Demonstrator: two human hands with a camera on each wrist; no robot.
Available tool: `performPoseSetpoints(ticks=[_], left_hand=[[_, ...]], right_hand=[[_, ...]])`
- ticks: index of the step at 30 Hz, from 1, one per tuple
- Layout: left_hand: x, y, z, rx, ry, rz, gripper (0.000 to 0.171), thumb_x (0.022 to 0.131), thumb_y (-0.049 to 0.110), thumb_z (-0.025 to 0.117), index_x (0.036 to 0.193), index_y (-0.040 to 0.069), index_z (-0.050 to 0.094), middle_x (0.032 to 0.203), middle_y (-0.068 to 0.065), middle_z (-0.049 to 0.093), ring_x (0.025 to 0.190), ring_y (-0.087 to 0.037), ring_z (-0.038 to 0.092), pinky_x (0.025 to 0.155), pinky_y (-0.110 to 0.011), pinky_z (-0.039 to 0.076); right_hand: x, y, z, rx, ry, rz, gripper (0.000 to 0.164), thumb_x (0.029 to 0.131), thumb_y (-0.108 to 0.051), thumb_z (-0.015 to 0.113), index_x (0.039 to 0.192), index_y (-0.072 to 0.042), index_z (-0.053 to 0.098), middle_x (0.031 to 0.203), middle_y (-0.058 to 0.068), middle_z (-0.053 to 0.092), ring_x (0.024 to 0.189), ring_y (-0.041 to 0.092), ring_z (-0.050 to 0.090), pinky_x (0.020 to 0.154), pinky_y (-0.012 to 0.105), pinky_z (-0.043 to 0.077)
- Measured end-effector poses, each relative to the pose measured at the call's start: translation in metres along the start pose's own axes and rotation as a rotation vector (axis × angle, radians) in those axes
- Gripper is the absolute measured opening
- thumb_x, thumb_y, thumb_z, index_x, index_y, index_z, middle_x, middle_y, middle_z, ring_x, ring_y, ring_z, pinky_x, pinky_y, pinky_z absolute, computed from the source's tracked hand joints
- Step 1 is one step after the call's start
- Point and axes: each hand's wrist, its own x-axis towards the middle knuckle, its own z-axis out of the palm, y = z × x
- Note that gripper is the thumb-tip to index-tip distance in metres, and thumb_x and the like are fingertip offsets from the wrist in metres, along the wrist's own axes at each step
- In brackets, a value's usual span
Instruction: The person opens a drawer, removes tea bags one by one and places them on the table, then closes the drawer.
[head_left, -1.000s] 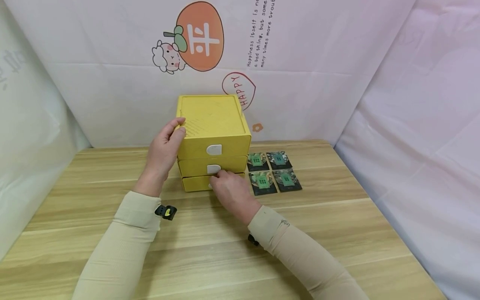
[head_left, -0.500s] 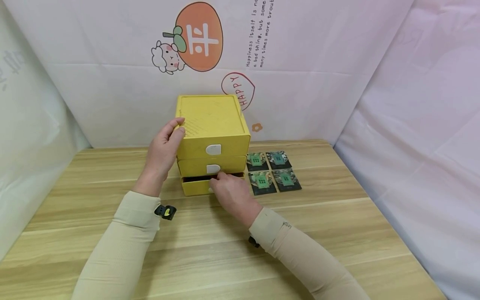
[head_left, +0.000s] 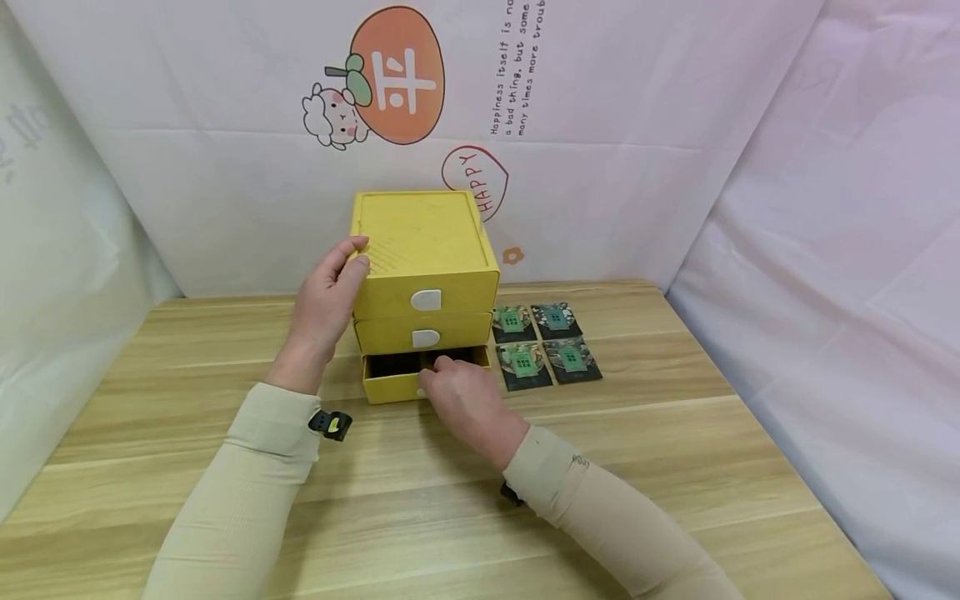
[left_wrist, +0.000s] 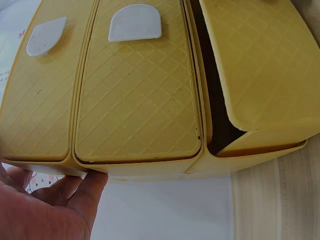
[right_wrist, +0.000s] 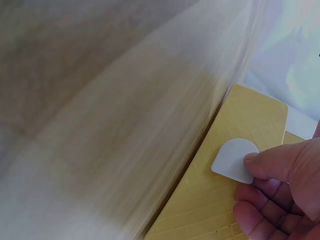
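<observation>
A yellow drawer cabinet with three stacked drawers stands on the wooden table. Against its left side rests my left hand, with fingertips at the top edge. In the left wrist view, the fingers touch the cabinet's side wall. My right hand pinches the white handle of the bottom drawer, its thumb lying on the handle's face. That drawer is pulled partly out, showing a dark inside with a divider; the right hand hides part of it. The top and middle drawers are closed.
Several square dark-and-green cards lie flat in two rows just right of the cabinet. Behind, a white printed sheet hangs like a wall, and more white sheeting flanks both sides. The wooden table extends toward me.
The bottom drawer has slid out toward me from nearly closed, drawn by my right hand, and its inside now shows. My left hand stays at the cabinet's side.
</observation>
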Motion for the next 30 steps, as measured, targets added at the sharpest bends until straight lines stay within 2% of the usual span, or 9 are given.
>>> performPoseSetpoints(ticks=[11, 20, 30], left_hand=[[0.001, 0.000, 0.000, -0.003, 0.001, -0.002, 0.054, 0.107, 0.053, 0.045, 0.155, 0.031, 0.050, 0.165, 0.006, 0.039, 0.141, -0.021, 0.042, 0.112, -0.048, 0.036], [0.000, 0.001, -0.001, -0.007, -0.008, -0.002, 0.055, 0.106, 0.055, 0.045, 0.156, 0.031, 0.049, 0.166, 0.005, 0.039, 0.140, -0.022, 0.042, 0.110, -0.048, 0.037], [0.000, 0.001, -0.001, -0.017, -0.009, 0.000, 0.055, 0.107, 0.054, 0.044, 0.156, 0.031, 0.049, 0.165, 0.005, 0.039, 0.129, -0.023, 0.043, 0.101, -0.043, 0.036]], right_hand=[[-0.008, -0.004, -0.004, -0.025, 0.060, -0.013, 0.017, 0.097, -0.005, 0.070, 0.088, -0.018, 0.078, 0.071, -0.001, 0.059, 0.055, 0.012, 0.056, 0.043, 0.029, 0.048], [-0.013, -0.007, -0.007, -0.026, 0.077, -0.007, 0.019, 0.097, -0.008, 0.070, 0.082, -0.018, 0.075, 0.068, -0.001, 0.055, 0.052, 0.012, 0.052, 0.041, 0.028, 0.043], [-0.020, -0.010, -0.014, 0.006, 0.037, -0.032, 0.016, 0.097, -0.007, 0.072, 0.086, -0.017, 0.076, 0.068, -0.002, 0.054, 0.051, 0.010, 0.049, 0.040, 0.026, 0.041]])
